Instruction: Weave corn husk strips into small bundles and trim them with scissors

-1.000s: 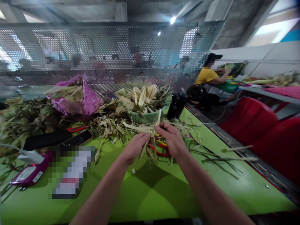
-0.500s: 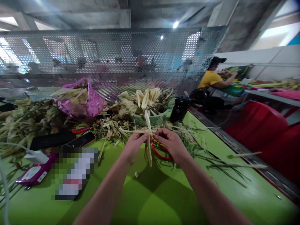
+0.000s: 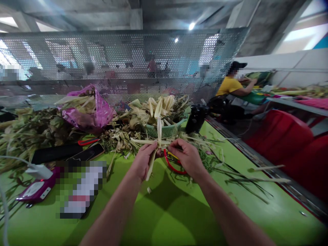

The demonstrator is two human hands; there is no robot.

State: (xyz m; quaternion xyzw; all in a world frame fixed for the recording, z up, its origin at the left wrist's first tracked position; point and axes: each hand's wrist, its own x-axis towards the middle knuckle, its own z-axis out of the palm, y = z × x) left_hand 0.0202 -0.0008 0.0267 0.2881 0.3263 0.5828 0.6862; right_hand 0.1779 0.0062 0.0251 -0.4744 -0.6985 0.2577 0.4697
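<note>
My left hand (image 3: 142,158) is closed on a cross of pale dried corn husk strips (image 3: 159,131), thumb on top near the crossing point. One strip stands up, one lies across, and one hangs down past my left thumb. My right hand (image 3: 186,156) pinches at the right end of the crosswise strip, its fingertips curled together and partly hidden. Just beneath the right hand lies a red loop handle (image 3: 172,167) with a yellow part, perhaps scissors. Beyond my hands, a green basket (image 3: 165,131) holds more husks (image 3: 166,104).
Dried husks heap up on the left around a pink plastic bag (image 3: 102,114). Phones (image 3: 88,152), a red-and-black cutter (image 3: 88,141) and a purple device (image 3: 38,189) lie on the green table (image 3: 164,218). A black bottle (image 3: 196,119) stands right. Another person (image 3: 229,85) sits beyond.
The hanging strip has swung to the left under my left hand. My right hand has drawn slightly away from the crossing point, widening the gap between my hands.
</note>
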